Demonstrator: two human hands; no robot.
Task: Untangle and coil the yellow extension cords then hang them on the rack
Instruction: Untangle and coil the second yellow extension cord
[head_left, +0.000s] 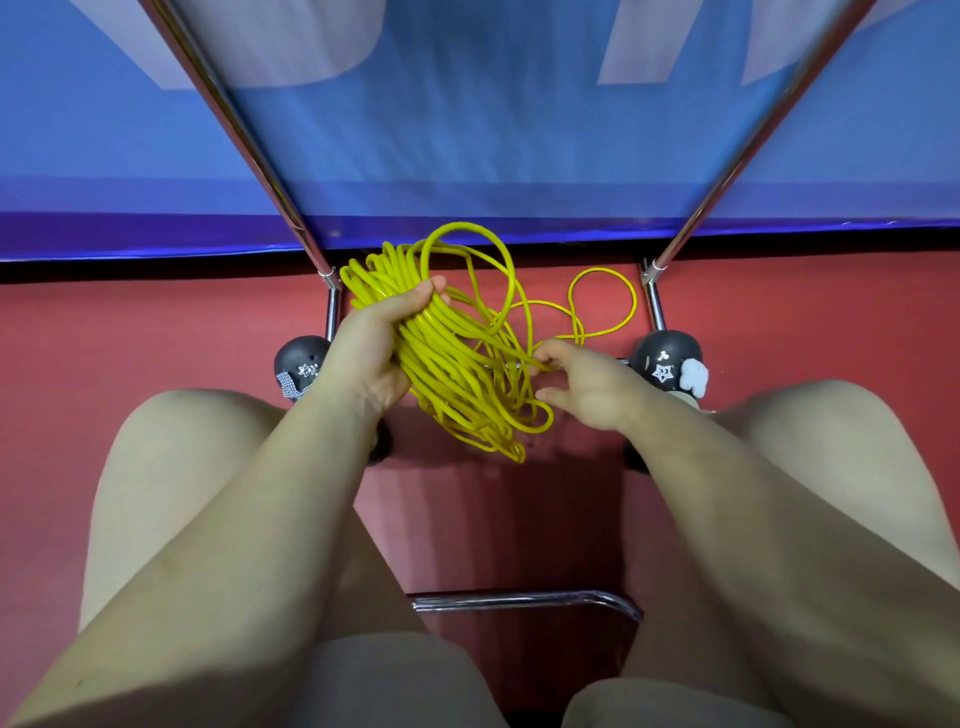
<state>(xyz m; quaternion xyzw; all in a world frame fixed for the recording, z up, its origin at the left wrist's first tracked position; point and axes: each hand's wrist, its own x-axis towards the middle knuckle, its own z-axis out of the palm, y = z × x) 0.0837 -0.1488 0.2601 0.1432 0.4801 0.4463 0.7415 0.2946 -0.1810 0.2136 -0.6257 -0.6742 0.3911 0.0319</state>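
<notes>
A thick bundle of yellow extension cord (457, 384) hangs in loops in front of my knees. My left hand (374, 343) grips the bundle near its top, fingers curled round several loops. My right hand (582, 387) pinches a single strand at the bundle's right side. Loose yellow loops (602, 301) trail from there onto the red floor. The chrome rack (244, 124) rises in two slanted poles to the left and right, with its feet near the cord.
A blue banner (467, 130) stands behind the rack poles. Two black shoes with white charms (665, 364) rest on the red floor by the rack's feet. A chrome bar (524, 600) runs between my legs below.
</notes>
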